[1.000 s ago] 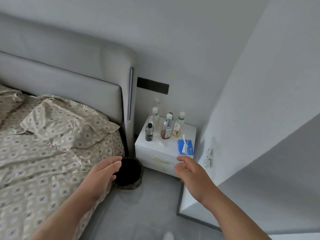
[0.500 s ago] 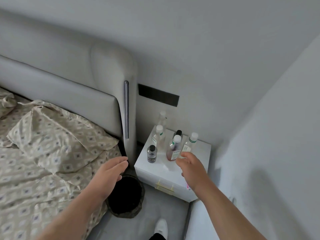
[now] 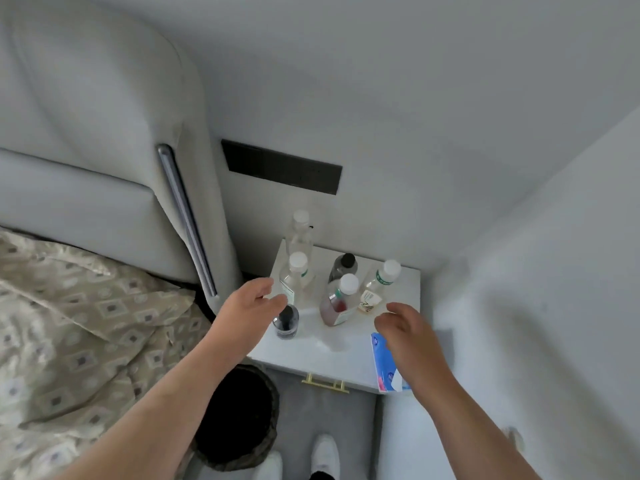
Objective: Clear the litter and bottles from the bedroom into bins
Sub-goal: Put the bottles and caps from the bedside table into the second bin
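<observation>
Several bottles stand on a white nightstand: a small dark-liquid bottle at the front left, a clear one with a white cap, a tall clear one at the back, a dark bottle, a red-liquid bottle and a pale one with a green band. My left hand hovers open just left of the small dark bottle. Over the nightstand's right front, my right hand is open, close to the pale bottle. A dark bin stands on the floor below.
A blue tissue box lies at the nightstand's front right, partly under my right arm. The bed and grey headboard fill the left. Walls close in behind and to the right. My white shoes stand by the bin.
I have stepped closer and now look more steeply down on the nightstand. Both hands have moved forward over its top, the left one up from above the bin to the small dark bottle.
</observation>
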Available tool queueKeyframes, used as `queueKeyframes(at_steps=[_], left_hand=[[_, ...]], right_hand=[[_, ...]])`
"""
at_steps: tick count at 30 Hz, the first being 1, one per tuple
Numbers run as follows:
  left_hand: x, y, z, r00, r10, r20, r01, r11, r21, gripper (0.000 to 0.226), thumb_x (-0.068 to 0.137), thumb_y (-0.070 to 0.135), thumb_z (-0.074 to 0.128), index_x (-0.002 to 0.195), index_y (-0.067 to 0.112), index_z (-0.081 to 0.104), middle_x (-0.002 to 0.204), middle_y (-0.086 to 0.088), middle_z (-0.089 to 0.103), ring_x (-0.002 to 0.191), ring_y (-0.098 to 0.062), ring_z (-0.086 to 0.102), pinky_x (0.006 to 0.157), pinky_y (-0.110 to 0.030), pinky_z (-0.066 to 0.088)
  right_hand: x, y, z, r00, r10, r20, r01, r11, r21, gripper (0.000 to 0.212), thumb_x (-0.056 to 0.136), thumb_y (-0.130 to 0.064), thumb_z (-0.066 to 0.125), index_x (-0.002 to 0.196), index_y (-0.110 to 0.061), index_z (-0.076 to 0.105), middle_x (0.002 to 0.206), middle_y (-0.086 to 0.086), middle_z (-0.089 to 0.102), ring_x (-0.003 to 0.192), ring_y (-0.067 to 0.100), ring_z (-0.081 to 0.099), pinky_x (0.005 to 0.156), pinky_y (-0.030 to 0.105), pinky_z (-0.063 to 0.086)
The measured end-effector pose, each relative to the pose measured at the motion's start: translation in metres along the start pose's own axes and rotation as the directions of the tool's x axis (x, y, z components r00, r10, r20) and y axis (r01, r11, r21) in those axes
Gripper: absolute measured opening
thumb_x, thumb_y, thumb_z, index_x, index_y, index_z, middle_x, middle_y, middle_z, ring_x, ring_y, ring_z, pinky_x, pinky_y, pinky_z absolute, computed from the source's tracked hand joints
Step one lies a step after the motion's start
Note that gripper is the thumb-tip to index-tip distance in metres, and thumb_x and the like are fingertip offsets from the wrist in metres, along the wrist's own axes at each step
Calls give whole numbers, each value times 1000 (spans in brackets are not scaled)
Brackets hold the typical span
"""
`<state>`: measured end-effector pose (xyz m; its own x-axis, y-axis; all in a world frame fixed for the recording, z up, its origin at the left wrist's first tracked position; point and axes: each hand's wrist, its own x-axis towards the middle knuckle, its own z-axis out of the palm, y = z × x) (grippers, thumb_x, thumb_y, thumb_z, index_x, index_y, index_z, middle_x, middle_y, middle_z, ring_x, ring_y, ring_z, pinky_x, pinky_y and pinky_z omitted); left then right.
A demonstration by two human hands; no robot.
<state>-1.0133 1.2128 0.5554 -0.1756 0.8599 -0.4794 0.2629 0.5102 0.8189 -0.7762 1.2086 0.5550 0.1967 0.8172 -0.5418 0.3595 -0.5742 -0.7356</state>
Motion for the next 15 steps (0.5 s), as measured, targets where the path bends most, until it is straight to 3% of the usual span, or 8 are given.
queueKeyframes(at_steps=[2,5,6,8,10,13,15], left_hand=[[34,-4,9,998,53,-16,-52,997,61,26,88,27,63,110,32,51,94,16,54,92,-8,54,74,-18,37],[77,-8,23,991,121,-60,-113,986,123,44,85,28,68,126,23,54,99,24,51,114,-9,53,87,-22,37],[88,-8,29,987,146,-68,-135,980,147,47,83,28,69,128,21,53,95,28,48,113,-8,54,85,-22,38],[108,-11,40,985,159,-65,-144,969,200,52,81,30,70,130,25,51,94,26,50,97,-6,56,75,-19,40],[124,-17,49,983,177,-44,-158,947,279,61,75,38,71,131,25,50,112,15,59,98,-11,57,72,-19,41],[140,-24,60,982,180,-52,-144,903,405,65,75,38,72,134,24,49,130,3,57,118,-20,53,89,-27,43],[144,-23,64,981,180,-67,-130,877,463,62,80,33,70,136,26,46,134,4,54,121,-20,51,93,-28,42]], right_hand=[[21,11,9,999,-28,-34,28,1000,-4,38,81,-31,62,118,-30,56,108,-11,64,103,12,62,76,26,49],[50,20,24,995,-90,-44,89,996,-14,33,86,-26,65,115,-33,53,111,-16,60,113,7,56,92,28,45],[60,21,28,992,-117,-52,115,993,-35,33,85,-27,66,114,-35,52,112,-16,59,114,7,55,94,31,46],[75,22,36,984,-166,-71,160,984,-76,34,84,-30,67,115,-34,53,112,-15,58,114,7,54,96,33,46],[88,22,44,977,-196,-80,186,976,-116,40,82,-32,68,120,-30,54,111,-16,56,112,7,52,93,28,42],[103,21,54,969,-237,-65,220,953,-207,47,81,-36,69,124,-26,52,113,-16,54,108,5,49,87,24,38],[111,19,59,966,-253,-48,237,947,-218,38,80,-33,69,112,-30,49,101,-23,51,95,1,48,80,22,37]])
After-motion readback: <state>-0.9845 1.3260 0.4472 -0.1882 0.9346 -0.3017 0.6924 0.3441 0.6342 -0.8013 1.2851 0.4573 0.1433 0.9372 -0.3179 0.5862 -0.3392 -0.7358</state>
